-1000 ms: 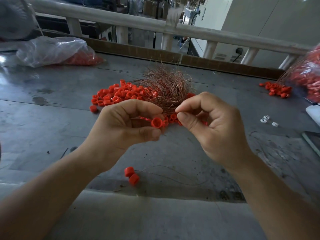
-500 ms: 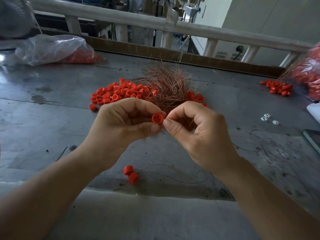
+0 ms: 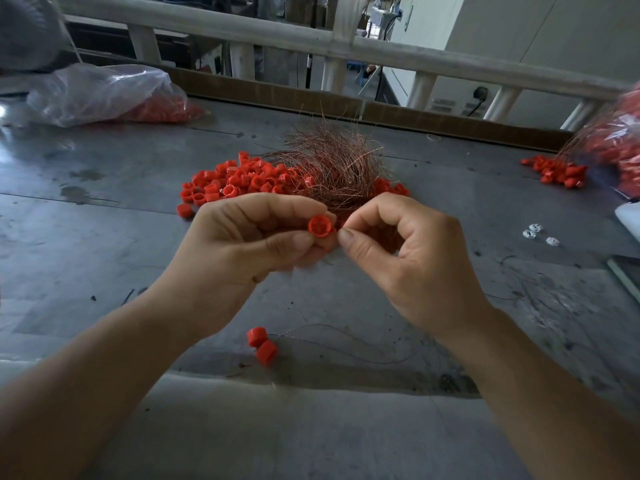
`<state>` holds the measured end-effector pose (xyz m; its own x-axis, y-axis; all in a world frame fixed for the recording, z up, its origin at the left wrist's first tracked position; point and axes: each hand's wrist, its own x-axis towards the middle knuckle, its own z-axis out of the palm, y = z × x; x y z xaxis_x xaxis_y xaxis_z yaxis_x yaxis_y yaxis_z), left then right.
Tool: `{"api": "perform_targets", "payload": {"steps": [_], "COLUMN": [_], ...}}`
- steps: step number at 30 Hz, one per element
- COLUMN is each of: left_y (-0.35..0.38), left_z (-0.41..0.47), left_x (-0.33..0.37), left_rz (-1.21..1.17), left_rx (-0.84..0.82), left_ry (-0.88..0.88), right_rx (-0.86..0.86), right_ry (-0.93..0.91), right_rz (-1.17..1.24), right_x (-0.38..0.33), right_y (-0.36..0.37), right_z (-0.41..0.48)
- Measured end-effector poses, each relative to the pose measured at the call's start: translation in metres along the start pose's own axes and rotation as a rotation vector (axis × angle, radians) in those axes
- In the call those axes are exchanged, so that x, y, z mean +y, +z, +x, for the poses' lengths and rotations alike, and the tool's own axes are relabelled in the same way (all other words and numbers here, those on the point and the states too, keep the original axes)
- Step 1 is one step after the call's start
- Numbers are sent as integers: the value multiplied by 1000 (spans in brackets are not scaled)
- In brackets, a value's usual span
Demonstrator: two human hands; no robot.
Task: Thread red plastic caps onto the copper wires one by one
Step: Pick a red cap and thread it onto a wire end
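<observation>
Grey tabletop (image 3: 104,271); left hand (image 3: 242,244) pinches red cap (image 3: 319,226).

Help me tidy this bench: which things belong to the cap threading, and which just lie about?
In use: left hand, cap it pinches, right hand, wire tangle, cap pile, two near caps.
Lying about: white bits, left bag, far cap heap.

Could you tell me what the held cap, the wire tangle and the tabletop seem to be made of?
Cap: moulded plastic, likely; uniform red, slight sheen. Wire tangle: copper, judging by reddish metallic glint. Tabletop: probably sheet metal; grey, dull reflections, stains.
</observation>
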<state>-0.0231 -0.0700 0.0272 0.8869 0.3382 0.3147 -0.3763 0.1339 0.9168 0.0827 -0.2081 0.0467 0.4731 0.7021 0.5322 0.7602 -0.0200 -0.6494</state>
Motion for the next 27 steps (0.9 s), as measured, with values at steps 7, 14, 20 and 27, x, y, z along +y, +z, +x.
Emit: {"api": "perform_targets", "payload": {"steps": [7,14,20,27], "left_y": [2,2,2,1], "left_z": [0,0,1,0], "left_x": [2,3,3,3], "left_rz": [-28,-13,-81,-141], "left_rx": [34,49,43,-56], "left_ry": [-43,-47,-95,-124], "right_rx": [4,-16,-99,-205], "right_ry": [17,25,89,276], "right_rz": [0,6,95,245], "right_x": [-1,-1,-2,-3], "right_y": [-2,-2,-7,-7], "right_z": [1,1,2,5]}}
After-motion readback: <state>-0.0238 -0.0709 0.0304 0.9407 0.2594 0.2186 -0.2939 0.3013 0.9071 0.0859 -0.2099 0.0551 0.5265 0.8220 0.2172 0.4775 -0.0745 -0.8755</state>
